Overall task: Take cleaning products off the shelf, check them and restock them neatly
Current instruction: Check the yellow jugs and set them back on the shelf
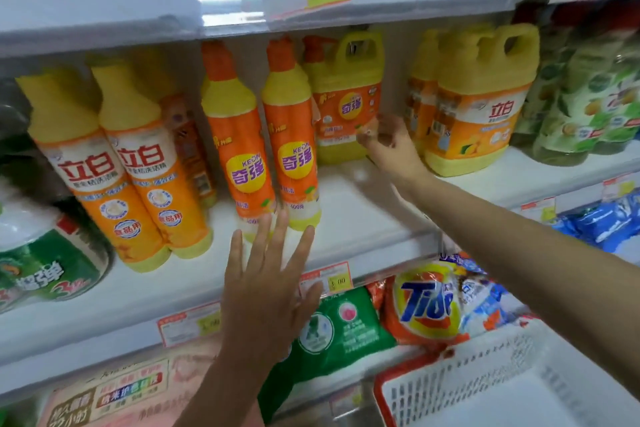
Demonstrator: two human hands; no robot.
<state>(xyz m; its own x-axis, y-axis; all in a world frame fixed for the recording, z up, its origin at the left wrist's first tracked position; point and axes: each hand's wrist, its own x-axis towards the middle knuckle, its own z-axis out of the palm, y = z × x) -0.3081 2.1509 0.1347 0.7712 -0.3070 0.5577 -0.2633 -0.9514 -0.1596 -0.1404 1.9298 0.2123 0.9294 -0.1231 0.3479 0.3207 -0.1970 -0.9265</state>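
On the white shelf (363, 215) stand yellow and orange dish-soap bottles. Two slim orange bottles (266, 135) stand mid-shelf, with a large handled jug (346, 94) behind them to the right. My right hand (389, 146) reaches deep into the shelf, and its fingertips touch the jug's lower right label without closing around it. My left hand (266, 284) is held flat with fingers spread, just in front of the bases of the two slim bottles. It holds nothing.
Two white-labelled orange bottles (128, 173) stand at the left and more yellow jugs (478, 100) at the right, beside green refill pouches (588, 97). Detergent bags, among them a Tide bag (426, 305), fill the lower shelf. A white basket (502, 381) sits at bottom right.
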